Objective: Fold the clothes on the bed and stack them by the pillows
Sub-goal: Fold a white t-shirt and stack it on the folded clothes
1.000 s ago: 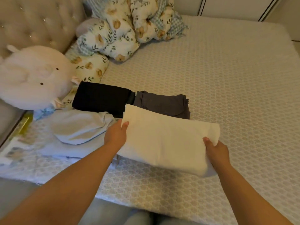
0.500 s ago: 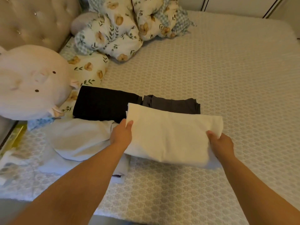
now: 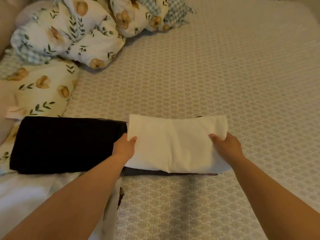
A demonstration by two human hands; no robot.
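Folded white garment (image 3: 174,144) lay on the patterned bed (image 3: 225,84), set atop a dark grey folded garment (image 3: 173,173) whose edge showed beneath. Left hand (image 3: 124,148) and right hand (image 3: 226,147) each pinched one end, thumbs on top. Black folded garment (image 3: 65,144) touched its left side, beside the floral pillows (image 3: 43,87).

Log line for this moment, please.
both hands grip folded white cloth | atop dark garment | black fold beside
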